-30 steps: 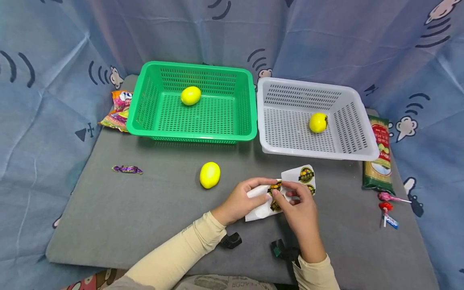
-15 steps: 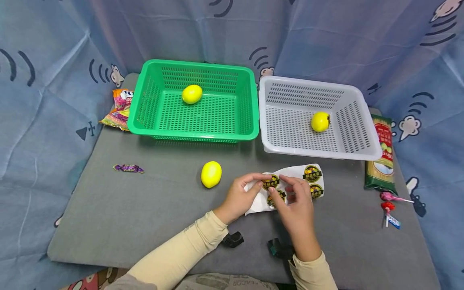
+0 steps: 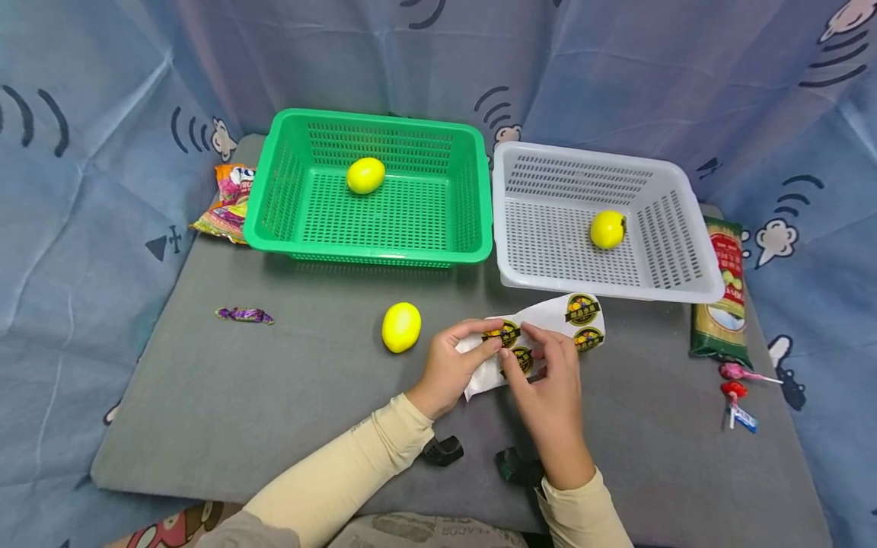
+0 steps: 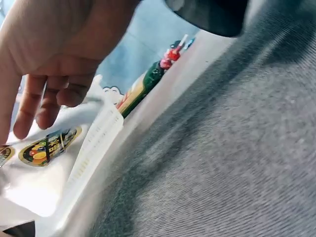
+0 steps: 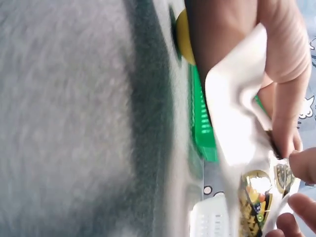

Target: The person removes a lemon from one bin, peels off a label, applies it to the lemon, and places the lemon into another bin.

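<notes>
A white sheet of round black-and-gold stickers is held up in front of me, over the table. My left hand pinches its left part, thumb on the face beside the upper left sticker. On the other side of that sticker, my right hand has thumb and index finger on the sheet, the other fingers curled. In the right wrist view the fingertips of both hands meet close around one sticker. The right end of the sheet, with more stickers, sticks out past my right fingers.
A green basket holding a yellow lemon stands beside a white basket with a yellow fruit. Another lemon and a purple-wrapped candy lie left. Snack bags and lollipops sit at the sides.
Both hands have shifted slightly left and away from me with the sticker sheet. The sheet has turned flatter toward the camera, showing more of its stickers. The baskets and fruit stay put.
</notes>
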`<state>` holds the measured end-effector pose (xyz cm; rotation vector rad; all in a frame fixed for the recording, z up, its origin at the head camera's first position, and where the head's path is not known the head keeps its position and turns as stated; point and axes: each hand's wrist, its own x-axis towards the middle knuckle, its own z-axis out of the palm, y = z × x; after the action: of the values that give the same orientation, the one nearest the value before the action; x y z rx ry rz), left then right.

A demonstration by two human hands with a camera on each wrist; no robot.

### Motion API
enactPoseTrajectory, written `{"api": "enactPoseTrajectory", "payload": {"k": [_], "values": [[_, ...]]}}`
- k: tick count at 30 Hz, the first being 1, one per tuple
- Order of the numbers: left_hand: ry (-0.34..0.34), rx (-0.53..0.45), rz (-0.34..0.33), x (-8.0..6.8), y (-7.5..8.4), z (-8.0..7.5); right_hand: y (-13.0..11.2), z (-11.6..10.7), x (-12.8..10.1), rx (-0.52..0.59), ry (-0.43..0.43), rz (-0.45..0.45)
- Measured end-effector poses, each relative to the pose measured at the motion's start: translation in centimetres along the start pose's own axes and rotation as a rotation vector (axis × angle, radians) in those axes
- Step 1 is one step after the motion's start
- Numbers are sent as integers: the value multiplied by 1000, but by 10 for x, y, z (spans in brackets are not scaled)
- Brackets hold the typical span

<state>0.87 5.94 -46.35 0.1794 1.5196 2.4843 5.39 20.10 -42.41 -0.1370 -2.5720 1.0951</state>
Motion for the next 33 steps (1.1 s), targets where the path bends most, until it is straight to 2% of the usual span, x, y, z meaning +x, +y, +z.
{"api": "enactPoseTrajectory", "payload": {"k": [4, 13, 19, 27, 33], "values": [[35, -36, -16, 2, 0, -1, -1, 2, 1, 13, 13, 20], [-14, 19, 33, 2, 0, -2, -2, 2, 3, 53, 49, 4], [-74, 150, 80, 2, -3, -4, 3, -3, 7, 40, 99, 23], [-149, 363, 83, 1, 1, -4, 12, -15, 10, 42, 20, 173], [-164, 453, 119, 2, -2, -2, 13, -23, 8, 26, 2, 238]]}}
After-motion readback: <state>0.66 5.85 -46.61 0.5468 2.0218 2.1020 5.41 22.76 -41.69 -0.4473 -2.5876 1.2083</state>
